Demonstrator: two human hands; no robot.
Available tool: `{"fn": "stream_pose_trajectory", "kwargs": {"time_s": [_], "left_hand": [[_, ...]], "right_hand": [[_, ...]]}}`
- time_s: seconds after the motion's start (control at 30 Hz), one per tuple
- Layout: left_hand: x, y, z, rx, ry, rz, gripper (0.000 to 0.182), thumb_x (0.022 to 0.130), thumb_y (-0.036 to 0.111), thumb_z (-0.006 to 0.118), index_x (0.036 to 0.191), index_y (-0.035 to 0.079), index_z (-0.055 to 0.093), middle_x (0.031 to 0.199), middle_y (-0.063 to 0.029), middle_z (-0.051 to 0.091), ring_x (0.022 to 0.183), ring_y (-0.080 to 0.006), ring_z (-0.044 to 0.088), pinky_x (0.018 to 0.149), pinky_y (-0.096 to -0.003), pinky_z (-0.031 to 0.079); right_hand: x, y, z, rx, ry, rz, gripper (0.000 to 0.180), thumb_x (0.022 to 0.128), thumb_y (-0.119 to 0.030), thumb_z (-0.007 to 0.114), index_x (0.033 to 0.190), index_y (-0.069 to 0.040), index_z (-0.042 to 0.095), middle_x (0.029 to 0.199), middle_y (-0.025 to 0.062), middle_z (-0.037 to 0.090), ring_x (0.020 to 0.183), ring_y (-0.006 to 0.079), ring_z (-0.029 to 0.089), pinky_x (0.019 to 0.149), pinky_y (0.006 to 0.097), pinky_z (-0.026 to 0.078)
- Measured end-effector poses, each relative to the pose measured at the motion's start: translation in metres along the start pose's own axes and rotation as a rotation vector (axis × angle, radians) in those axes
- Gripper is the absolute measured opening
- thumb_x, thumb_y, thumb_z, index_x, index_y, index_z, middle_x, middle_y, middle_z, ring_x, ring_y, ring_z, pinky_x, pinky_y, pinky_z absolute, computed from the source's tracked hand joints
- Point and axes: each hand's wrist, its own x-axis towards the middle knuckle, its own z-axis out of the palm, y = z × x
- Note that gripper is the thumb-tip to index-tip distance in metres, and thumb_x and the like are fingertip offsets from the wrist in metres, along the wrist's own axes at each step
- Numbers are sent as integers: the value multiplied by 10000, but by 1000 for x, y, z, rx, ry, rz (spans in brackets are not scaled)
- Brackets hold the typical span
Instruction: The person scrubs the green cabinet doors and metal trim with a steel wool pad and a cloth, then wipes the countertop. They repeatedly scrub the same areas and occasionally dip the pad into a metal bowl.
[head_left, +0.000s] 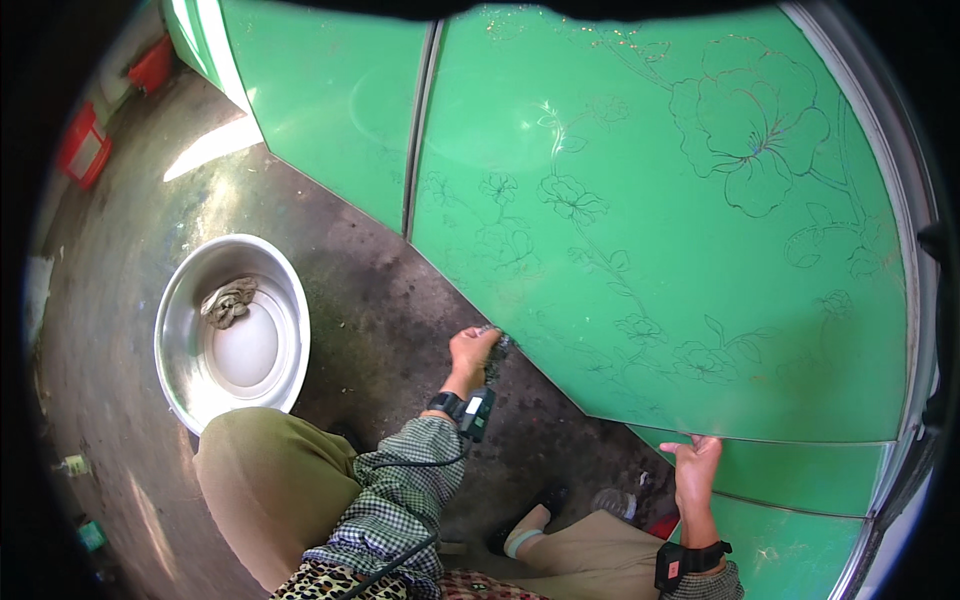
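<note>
My left hand (472, 354) is closed on a crumpled, shiny piece, perhaps a steel scrubber or clear plastic (496, 360), at the lower edge of a large green panel (630, 150) with etched flower outlines. My right hand (696, 465) touches the panel's edge farther right, thumb out to the side; its fingertips are hidden, so its grip is unclear. To the left on the dark floor stands a metal basin (298, 330) with a wet, wrung grey-brown cloth (229, 302) in it.
Two red containers (88, 150) stand at the upper left. A clear plastic bottle (615, 502) lies by my foot. Small bottles (75, 465) lie at the lower left. More green panels (802, 480) continue at the right, beside a metal frame (911, 300). My bent knee (270, 480) is near the basin.
</note>
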Motion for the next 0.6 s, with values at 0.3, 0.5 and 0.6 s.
{"fn": "stream_pose_trajectory", "kwargs": {"time_s": [0.3,0.5,0.6], "left_hand": [[-28,-64,26,224,-57,-65,181,720,119,761,660,42,609,667,12,600,592,-76,530,554,-269,449],[-31,-70,30,276,-21,-56,213,695,122,798,701,40,601,692,6,608,597,-84,537,565,-265,460],[-18,-51,18,188,-99,-49,165,709,94,781,711,38,626,675,9,606,575,-68,530,539,-248,443]], "right_hand": [[-2,-5,5,42,53,6,594,693,224,362,1245,39,479,1177,128,588,1024,213,606,620,296,574],[-1,0,1,82,-16,-24,577,707,216,369,1244,35,478,1175,127,590,1029,213,605,628,300,570],[0,1,-1,-2,-13,-12,582,710,211,366,1257,43,472,1188,135,587,1038,221,606,626,296,568]]}}
